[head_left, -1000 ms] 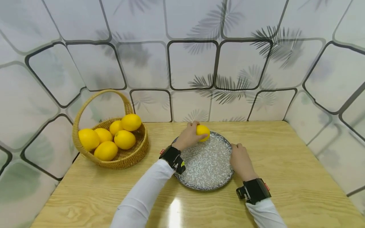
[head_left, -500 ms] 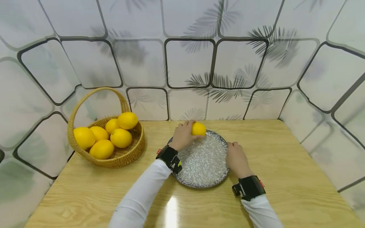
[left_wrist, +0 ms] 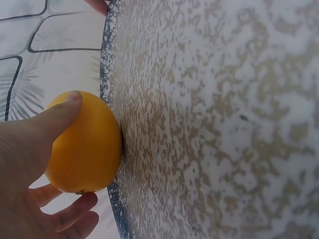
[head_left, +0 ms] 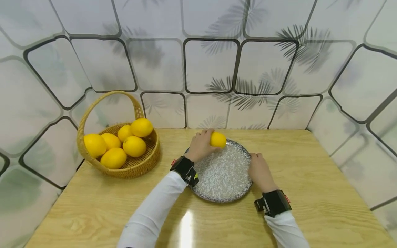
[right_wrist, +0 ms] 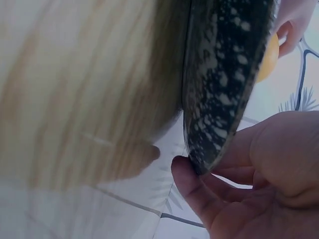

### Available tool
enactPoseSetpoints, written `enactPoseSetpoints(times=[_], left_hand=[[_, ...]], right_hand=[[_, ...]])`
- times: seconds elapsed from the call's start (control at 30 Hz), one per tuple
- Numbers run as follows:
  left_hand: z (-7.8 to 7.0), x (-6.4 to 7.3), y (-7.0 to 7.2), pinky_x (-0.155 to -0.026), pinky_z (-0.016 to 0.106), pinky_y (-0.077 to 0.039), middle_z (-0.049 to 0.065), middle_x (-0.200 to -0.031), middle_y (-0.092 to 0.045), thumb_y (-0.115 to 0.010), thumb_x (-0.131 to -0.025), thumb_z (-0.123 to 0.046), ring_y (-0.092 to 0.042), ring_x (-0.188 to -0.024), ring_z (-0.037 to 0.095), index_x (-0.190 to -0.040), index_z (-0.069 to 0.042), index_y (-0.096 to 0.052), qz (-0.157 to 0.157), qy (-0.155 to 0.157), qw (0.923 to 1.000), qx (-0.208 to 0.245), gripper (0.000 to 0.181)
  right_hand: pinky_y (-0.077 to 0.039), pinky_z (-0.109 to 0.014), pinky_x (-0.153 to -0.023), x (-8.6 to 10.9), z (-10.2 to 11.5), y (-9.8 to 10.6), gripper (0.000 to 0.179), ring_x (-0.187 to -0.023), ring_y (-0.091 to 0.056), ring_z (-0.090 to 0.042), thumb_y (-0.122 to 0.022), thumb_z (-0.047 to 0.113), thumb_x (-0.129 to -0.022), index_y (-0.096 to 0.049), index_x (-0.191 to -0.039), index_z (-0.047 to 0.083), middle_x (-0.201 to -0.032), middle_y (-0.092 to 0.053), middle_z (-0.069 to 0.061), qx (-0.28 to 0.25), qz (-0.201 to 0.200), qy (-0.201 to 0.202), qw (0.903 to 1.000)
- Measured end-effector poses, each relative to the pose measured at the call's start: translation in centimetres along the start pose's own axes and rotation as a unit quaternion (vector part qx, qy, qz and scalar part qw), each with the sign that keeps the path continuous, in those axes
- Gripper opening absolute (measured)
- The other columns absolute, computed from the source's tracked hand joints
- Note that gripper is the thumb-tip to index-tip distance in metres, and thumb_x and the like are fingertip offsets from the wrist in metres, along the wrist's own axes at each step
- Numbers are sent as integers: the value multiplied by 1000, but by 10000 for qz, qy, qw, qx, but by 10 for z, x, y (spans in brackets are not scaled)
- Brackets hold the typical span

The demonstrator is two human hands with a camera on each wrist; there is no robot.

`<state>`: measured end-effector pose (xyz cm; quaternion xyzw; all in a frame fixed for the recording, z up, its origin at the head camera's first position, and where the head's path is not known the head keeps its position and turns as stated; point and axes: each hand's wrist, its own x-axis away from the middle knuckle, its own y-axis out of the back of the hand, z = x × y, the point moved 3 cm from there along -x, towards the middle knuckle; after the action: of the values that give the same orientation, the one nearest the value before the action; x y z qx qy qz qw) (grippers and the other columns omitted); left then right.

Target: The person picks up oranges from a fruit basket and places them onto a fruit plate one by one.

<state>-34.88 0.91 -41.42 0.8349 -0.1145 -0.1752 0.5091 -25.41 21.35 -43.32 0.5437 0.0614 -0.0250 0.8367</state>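
left grip (head_left: 201, 146) clasps lemon (left_wrist: 94, 149); right grip (head_left: 261, 172) pinches plate (head_left: 224, 175)

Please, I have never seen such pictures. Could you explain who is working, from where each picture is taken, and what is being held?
There is no robot here: a person works with two bare hands. The wide picture comes from a camera on the head, looking forward and down; the two close ones come from cameras on the left and right wrists. On the wood-grain table stand a wicker basket, with six lemons showing in it, and a round speckled plate. The left hand has another lemon in its grip, at the far part of the plate. The right hand holds the plate's rim at the right side.
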Motion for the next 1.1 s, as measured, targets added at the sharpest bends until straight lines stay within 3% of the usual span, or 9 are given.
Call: enactPoseSetpoints(times=[0.23,0.43,0.57,0.8,1.1], left_hand=[[-2,-3,7,-99,53,-46,18,-140,-52,-74,-79,-45,-54,-111,37,-145,-9,-40,70,31,10000,-6,82],[-3,-4,7,-97,53,-47,17,-139,-54,-73,-79,-47,-55,-111,36,-144,-11,-41,151,-57,9995,-282,80],[-3,-5,7,-96,52,-48,17,-138,-55,-73,-79,-48,-56,-110,36,-143,-12,-41,122,-145,9988,-442,80],[-5,0,7,-97,51,-47,15,-138,-55,-72,-78,-50,-55,-111,35,-143,-13,-41,290,-54,9984,-477,81],[-3,18,18,-94,51,-50,18,-131,-58,-75,-77,-47,-58,-106,35,-140,-8,-44,391,188,9974,-572,80]], right_hand=[[-43,-64,-99,-15,-11,6,43,-116,-48,-54,-42,-7,-90,-45,-131,-22,-124,-52,-45,-519,201,102,9984],[-52,-55,-83,-23,-18,7,39,-101,-58,-45,-46,-2,-93,-48,-129,-18,-118,-58,-39,-887,329,-14,9955],[-51,-48,-72,-25,-21,12,42,-89,-60,-39,-52,-2,-92,-50,-132,-14,-112,-61,-36,-826,340,169,9959],[-53,-50,-76,-19,-23,15,47,-94,-61,-40,-58,0,-90,-50,-136,-9,-115,-61,-34,-818,646,234,9943],[-54,-45,-74,-16,-14,6,48,-94,-61,-37,-59,2,-90,-50,-136,-6,-116,-61,-32,-1138,934,248,9888]])
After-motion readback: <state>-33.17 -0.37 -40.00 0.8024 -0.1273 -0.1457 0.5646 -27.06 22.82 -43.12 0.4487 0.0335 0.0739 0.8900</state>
